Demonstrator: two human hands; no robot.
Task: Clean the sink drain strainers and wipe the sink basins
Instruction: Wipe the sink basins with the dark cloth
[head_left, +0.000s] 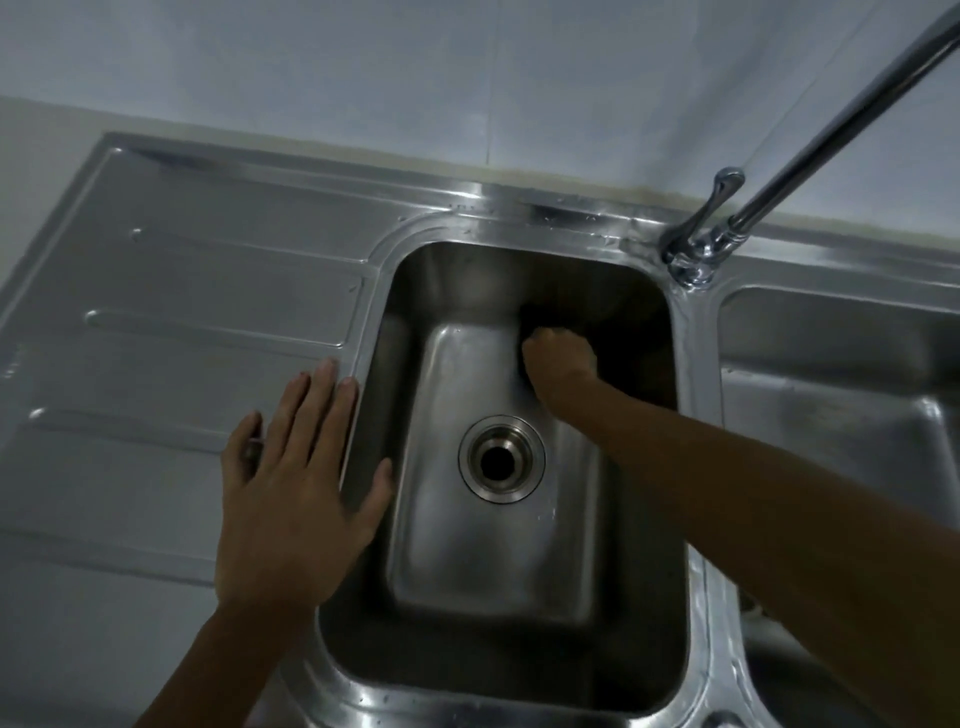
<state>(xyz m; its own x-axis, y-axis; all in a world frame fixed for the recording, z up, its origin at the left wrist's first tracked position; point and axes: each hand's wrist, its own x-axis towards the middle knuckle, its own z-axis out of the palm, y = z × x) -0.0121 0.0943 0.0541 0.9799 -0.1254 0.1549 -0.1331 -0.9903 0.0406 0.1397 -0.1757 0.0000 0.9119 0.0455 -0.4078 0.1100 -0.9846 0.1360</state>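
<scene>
You're bracing flat, open left hand (291, 483) on rim (371, 332), working likely slick, rigid basin (467, 571) with curled right hand (558, 358); can't tell what its grip is holding

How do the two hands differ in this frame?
The left hand lies flat, fingers straight, on the drainboard at the rim of the basin; the right hand is curled, down inside the basin near its far wall. Whether it grips anything is unclear. Both are bare.

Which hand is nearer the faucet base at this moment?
Right. The right hand is curled inside the basin at its far right corner, close to the faucet base. The left hand lies flat on the drainboard, at the basin's opposite edge.
</scene>
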